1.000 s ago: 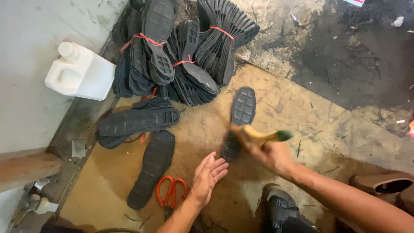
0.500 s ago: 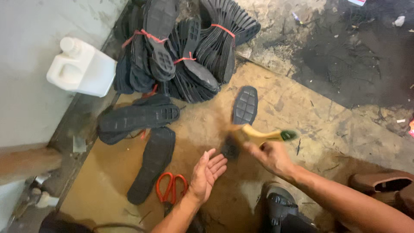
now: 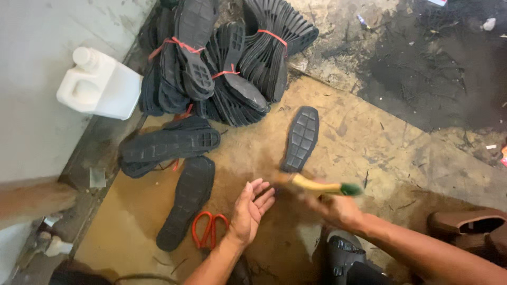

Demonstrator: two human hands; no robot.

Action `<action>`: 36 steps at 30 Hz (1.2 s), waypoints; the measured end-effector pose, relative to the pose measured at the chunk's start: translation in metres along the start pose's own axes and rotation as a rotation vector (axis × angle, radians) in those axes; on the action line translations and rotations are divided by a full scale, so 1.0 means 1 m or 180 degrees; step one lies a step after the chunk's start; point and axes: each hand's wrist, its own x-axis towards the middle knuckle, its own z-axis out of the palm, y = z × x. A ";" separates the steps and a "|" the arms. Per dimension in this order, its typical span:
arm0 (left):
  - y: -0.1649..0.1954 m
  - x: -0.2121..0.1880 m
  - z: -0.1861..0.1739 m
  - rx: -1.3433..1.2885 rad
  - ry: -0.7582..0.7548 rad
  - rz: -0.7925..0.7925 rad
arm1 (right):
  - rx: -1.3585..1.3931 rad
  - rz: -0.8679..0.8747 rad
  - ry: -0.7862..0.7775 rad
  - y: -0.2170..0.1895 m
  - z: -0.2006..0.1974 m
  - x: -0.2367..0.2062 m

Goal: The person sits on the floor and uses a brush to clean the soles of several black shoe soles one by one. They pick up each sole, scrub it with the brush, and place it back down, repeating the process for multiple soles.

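A person crouched over a stained wooden board (image 3: 369,153) works on a single black rubber shoe sole (image 3: 301,138), which lies tread-up near the middle of the board, its heel end toward the person. The right hand (image 3: 338,210), blurred, is closed around the yellow handle of one brush (image 3: 317,185) with a green tip at its end; the bristle end sits at the heel of that sole, though blur makes it impossible to tell whether they touch. The left hand (image 3: 251,210) rests just to the left of the brush, palm up, fingers open and loosely spread, holding nothing, its fingertips close to the brush head.

To the left lies one loose sole (image 3: 187,202), tread-up, running near to far, and beyond it a small stack of soles (image 3: 169,145) lying crosswise. At the far edge of the board at least four bundles of soles (image 3: 222,63), each tied with red string, lean together in a heap; their exact number cannot be counted. One pair of red-handled scissors (image 3: 208,230) lies on the board between the loose sole and the left wrist. One white plastic jug (image 3: 100,84) stands at the far left by the grey wall. A brown shoe (image 3: 467,224) sits at the near right beside the right forearm, and a dark container (image 3: 343,256) stands near, between the two arms.
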 end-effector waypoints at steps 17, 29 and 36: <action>0.050 -0.010 0.120 0.4910 -0.1259 0.2986 | -0.0301 0.0037 -0.1112 -0.022 0.017 -0.036; 0.091 -0.063 0.157 0.1245 -0.0572 0.1113 | -0.0288 -0.0407 -0.0946 -0.027 0.008 -0.036; 0.044 -0.025 0.049 0.4572 0.0110 0.2478 | -0.0660 -0.0389 -0.1183 -0.015 -0.005 -0.025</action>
